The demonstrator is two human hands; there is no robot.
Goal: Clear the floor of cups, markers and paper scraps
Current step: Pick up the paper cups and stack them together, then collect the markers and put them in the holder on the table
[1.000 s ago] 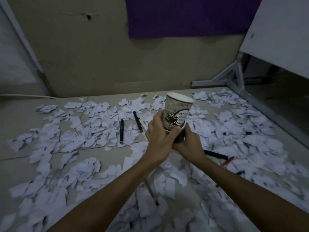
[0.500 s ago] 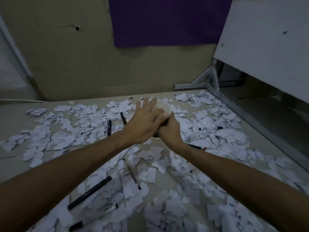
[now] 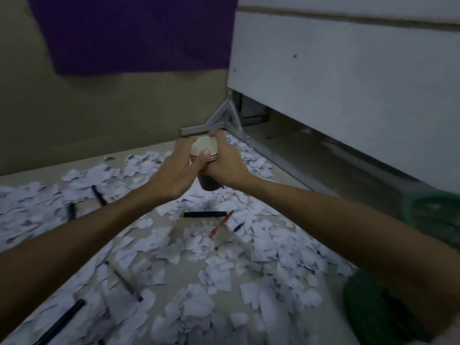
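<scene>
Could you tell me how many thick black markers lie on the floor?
4 markers: one in the middle beside the red pen, two farther left, one at the bottom left. Paper scraps may hide more.

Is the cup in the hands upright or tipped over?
Roughly upright. The cup is held off the floor by the left hand and right hand, its pale rim uppermost and dark base below.

dim room, tan wall [image 3: 104, 115], purple cloth [image 3: 134, 33].
</scene>
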